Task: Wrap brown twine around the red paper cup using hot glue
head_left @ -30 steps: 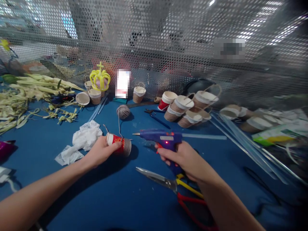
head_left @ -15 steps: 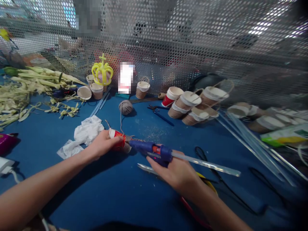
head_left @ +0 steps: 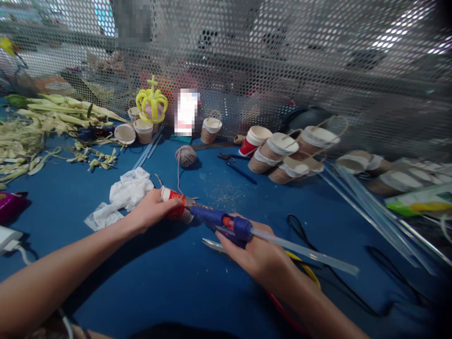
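- Over the blue counter [head_left: 141,292], the left hand [head_left: 153,212] is clamped around one red cup [head_left: 173,205] lying on its side, probably so the yarn-wrapped end faces the nozzle.
- The right hand [head_left: 261,249] grips one glue gun [head_left: 210,218], its nozzle at that wrapped end; whether they touch I cannot tell.
- One glue stick [head_left: 303,251] juts from the gun's back.
- One yarn ball [head_left: 185,156] sits beyond the cup, perhaps kept near for slack.
- One pair of pliers [head_left: 242,173]; the stacked cups [head_left: 277,146] overlap, defying a sure count.
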The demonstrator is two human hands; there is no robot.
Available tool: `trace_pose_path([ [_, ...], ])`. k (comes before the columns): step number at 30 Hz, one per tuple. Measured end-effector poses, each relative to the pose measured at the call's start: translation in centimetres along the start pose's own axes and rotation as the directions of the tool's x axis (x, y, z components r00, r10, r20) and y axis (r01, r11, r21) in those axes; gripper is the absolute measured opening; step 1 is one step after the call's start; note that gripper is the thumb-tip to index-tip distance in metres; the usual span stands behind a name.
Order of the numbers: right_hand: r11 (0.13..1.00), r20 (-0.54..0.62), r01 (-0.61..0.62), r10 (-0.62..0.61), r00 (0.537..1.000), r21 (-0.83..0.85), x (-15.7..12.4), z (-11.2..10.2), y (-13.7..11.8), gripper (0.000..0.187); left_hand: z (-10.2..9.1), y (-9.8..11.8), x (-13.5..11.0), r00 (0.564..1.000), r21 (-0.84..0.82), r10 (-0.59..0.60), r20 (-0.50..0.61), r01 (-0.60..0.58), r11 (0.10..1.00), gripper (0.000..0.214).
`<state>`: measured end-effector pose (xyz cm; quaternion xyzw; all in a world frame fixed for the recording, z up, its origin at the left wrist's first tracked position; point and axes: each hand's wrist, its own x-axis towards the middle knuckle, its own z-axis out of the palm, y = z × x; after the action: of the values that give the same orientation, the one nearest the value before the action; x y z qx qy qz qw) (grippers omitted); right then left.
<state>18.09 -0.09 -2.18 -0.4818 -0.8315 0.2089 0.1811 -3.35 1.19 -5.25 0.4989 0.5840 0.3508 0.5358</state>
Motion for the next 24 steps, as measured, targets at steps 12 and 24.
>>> trace_pose_path([
  [12, 1.0, 0.023, 0.018, -0.019, 1.0, 0.023, -0.28, -0.02, 0.07, 0.008, -0.03, -0.33, 0.04, 1.0, -0.022, 0.012, 0.01, -0.012, 1.0, 0.025],
  [24, 0.999, 0.041, 0.004, -0.005, 0.999, 0.043, -0.36, -0.14, -0.36, 0.005, 0.02, -0.25, 0.06, 1.0, -0.044, 0.014, 0.022, -0.013, 0.999, 0.023],
])
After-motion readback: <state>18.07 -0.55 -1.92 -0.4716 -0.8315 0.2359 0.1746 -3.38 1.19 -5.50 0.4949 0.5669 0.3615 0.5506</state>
